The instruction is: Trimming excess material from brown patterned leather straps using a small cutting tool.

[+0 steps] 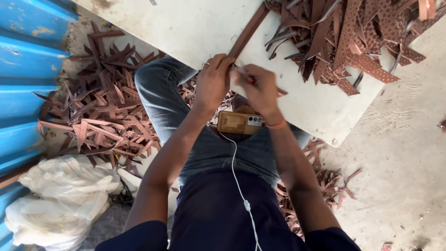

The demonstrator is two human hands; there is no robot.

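Seen from above, a seated person's left hand (213, 81) was closed on the near end of a long brown leather strip (247, 31) lying on a white board (195, 28). The right hand (260, 88), just beside it, gripped a red-handled tool (251, 80) at the strip's end. A phone (240, 122) rested on the lap, with cut brown strips (348, 32) heaped on the board's far side.

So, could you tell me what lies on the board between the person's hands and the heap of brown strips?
In the head view, bare white board separates the right hand from the heap; only the brown strip under the left hand reaches toward it.
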